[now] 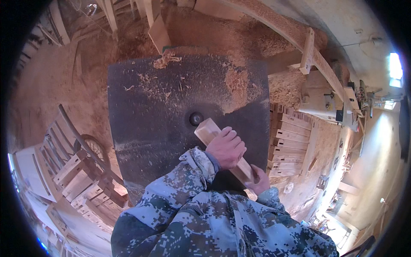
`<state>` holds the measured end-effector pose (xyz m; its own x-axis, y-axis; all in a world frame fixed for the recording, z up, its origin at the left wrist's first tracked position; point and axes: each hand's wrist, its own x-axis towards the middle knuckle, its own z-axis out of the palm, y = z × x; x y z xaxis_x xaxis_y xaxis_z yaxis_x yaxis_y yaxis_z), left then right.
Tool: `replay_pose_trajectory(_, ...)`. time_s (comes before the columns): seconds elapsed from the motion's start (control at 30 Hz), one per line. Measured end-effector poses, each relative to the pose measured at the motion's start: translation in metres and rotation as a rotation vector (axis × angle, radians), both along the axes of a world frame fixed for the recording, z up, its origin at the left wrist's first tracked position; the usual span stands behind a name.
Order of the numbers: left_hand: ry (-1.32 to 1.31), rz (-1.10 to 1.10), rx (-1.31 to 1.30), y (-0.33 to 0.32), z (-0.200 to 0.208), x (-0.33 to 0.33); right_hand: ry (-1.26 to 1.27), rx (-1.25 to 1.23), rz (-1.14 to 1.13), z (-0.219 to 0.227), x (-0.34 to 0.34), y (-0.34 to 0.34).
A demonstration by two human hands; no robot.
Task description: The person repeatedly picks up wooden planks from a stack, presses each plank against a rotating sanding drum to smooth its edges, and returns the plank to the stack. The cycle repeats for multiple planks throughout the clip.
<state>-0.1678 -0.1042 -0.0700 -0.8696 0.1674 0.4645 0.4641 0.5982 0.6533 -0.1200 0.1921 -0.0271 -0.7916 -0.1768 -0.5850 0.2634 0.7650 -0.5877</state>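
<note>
A thick wooden block (209,129) lies at a slant over a dark machine table (150,141), its far end beside a round spindle (196,118) that stands in a hole in the table. Whether block and spindle touch, I cannot tell. My left hand (227,147) is wrapped over the block's middle from above, thumb and fingers closed round it. Nearer to my body, my right hand (259,180) grips the block's near end, with part of its fingers hidden. Wood shavings (236,83) are strewn over the far part of the tabletop.
To the right stands a stack of slotted wooden pieces (291,143). More cut timber (92,192) is piled at the lower left, by a cart with a wheel (92,150). Sawdust covers the floor, heaped (282,88) beyond the table under a long wooden beam (295,38).
</note>
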Motion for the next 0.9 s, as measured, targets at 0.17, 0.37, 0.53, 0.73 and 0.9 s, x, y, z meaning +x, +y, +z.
replay_pose_trajectory(0.17,-0.089,-0.006,-0.126,0.008,-0.013,-0.021,0.329,0.29,0.351,0.006,-0.009,0.0)
replay_pose_trajectory(0.37,-0.036,0.013,-0.122,0.002,-0.023,-0.027,0.514,0.311,0.28,-0.014,0.002,-0.025)
replay_pose_trajectory(0.53,-0.078,0.022,-0.076,-0.003,-0.022,-0.02,0.504,0.263,0.297,-0.011,0.008,-0.032)
replay_pose_trajectory(0.73,-0.046,0.054,-0.059,-0.012,-0.023,0.001,0.464,0.245,0.326,-0.007,0.012,-0.037)
replay_pose_trajectory(0.9,-0.065,0.067,-0.067,-0.016,-0.009,0.009,0.396,0.189,0.339,-0.008,0.013,-0.028)
